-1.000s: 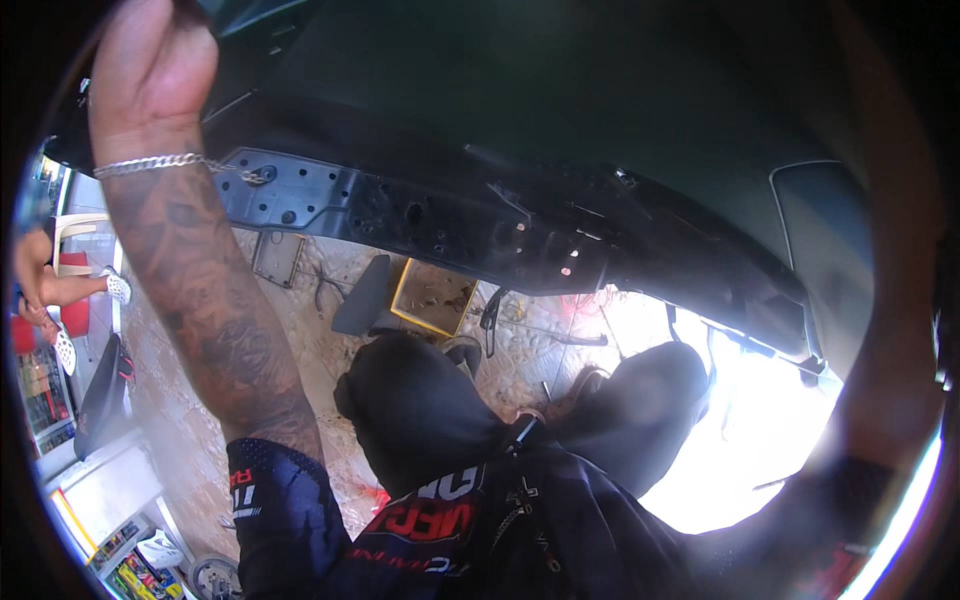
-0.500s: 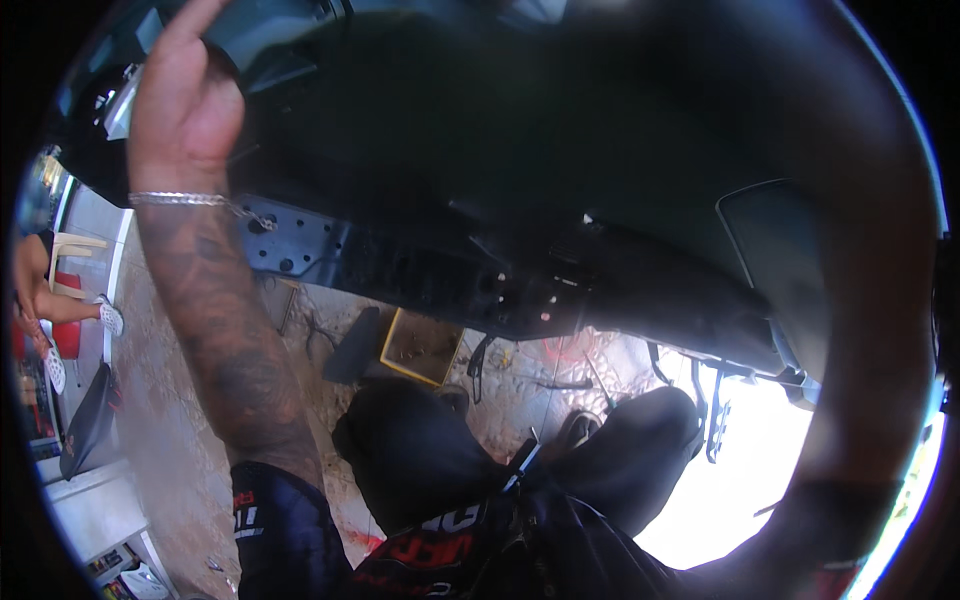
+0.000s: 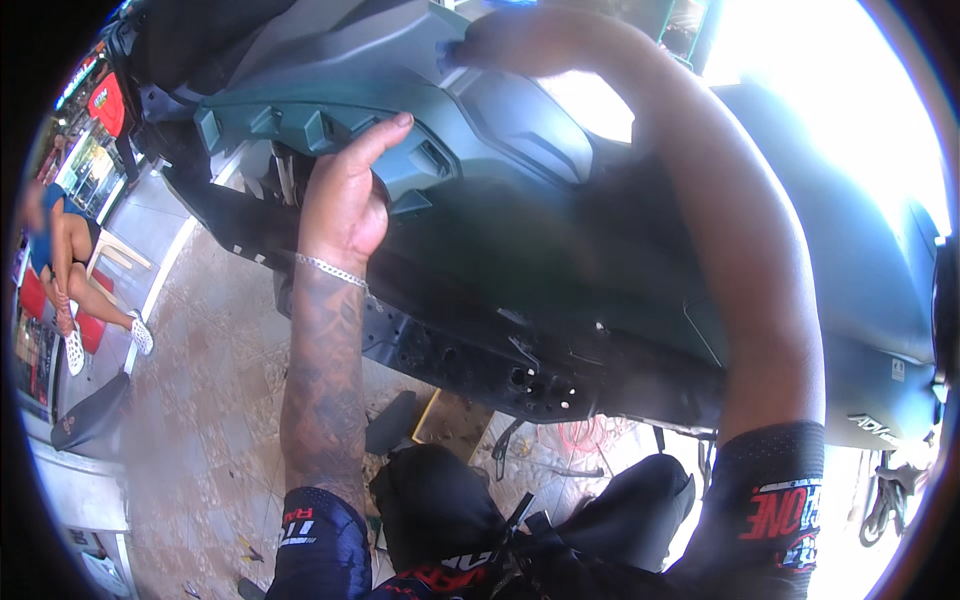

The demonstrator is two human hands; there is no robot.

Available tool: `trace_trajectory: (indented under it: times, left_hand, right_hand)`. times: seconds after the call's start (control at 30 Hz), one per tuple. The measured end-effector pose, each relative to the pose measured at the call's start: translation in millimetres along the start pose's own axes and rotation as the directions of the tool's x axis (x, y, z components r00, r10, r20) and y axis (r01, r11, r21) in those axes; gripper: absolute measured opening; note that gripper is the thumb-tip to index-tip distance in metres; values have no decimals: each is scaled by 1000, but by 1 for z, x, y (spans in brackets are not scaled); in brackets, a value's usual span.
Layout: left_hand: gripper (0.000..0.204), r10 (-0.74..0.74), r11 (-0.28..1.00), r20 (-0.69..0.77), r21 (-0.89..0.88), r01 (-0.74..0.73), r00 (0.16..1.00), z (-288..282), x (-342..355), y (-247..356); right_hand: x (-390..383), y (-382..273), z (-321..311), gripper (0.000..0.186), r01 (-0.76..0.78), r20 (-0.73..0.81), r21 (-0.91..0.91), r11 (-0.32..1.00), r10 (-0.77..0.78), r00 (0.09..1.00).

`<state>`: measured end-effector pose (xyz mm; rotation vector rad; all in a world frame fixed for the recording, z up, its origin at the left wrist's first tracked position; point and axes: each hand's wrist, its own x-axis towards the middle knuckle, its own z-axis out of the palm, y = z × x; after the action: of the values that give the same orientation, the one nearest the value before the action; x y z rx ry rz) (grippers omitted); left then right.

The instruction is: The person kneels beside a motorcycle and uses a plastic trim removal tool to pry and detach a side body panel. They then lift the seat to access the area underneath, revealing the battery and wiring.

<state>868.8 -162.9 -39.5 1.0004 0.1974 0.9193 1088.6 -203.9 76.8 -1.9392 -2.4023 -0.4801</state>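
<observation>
A large grey-green vehicle body panel (image 3: 420, 95) spreads in front of me, with ribbed recesses and a raised lighter section. My left hand (image 3: 345, 205), wearing a silver bracelet, grips the panel's left part. Its thumb lies stretched along the surface while the other fingers are hidden. Near the panel's top edge, my right hand (image 3: 525, 42) bends over to the left, its fingers blurred; a small dark-blue bit shows by the fingertips. I cannot tell whether it holds anything. Below the panel runs a dark strip with holes (image 3: 430, 355).
My knees are bent below the panel. A yellow-edged tray (image 3: 450, 425) and a dark block (image 3: 392, 420) lie on the tiled floor. At left a person (image 3: 65, 240) sits beside a black padded piece (image 3: 92, 415). A two-wheeler (image 3: 885, 505) stands outside at far right.
My view has shifted, showing more of the panel's top. The left hand appears lower and further right. My right hand has come into view at the top.
</observation>
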Motion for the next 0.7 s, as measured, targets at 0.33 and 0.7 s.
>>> trace_trajectory:
  times: [0.33, 0.7]
  left_hand:
    - [23, -14, 1000, -122, 6, 15, 992, 1, 2, -1]
    - [23, -1, 1000, -162, 7, 2, 987, 10, 0, 3]
  right_hand:
    - [6, -9, -18, 53, -169, 231, 235, 957, 114, 966]
    - [42, 1, -10, 51, -209, 380, 174, 962, 130, 916]
